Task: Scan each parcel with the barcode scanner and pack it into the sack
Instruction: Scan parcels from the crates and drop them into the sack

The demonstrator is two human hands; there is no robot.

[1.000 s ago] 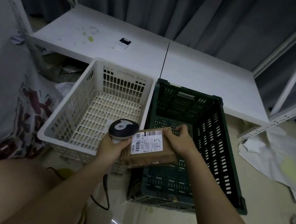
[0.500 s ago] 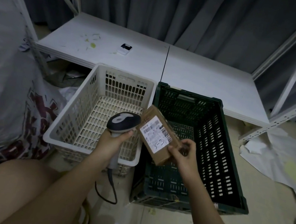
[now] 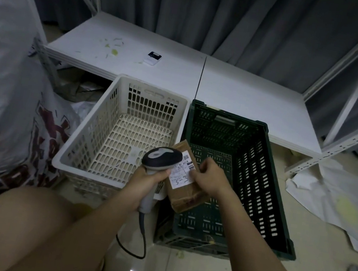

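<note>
My left hand [image 3: 146,180] grips the handle of a grey barcode scanner [image 3: 160,158]; its head hangs just over the label of a small brown cardboard parcel [image 3: 184,189]. My right hand [image 3: 210,176] holds that parcel by its right edge, above the near left corner of the green crate [image 3: 264,195]. The white label with a barcode and handwritten marks faces up, partly hidden under the scanner head. A large white sack [image 3: 5,84] with dark red print stands at the left.
A white slotted basket [image 3: 124,136] sits left of the green crate, both on the floor before a low white shelf board [image 3: 239,91]. The scanner cable [image 3: 132,243] loops on the floor. White paper sheets [image 3: 339,200] lie at right. My bare knee fills the lower left.
The parcel has turned and dropped lower, its label now under the scanner head. My right hand moved from its lower corner onto its right edge. The scanner shifted right, over the label.
</note>
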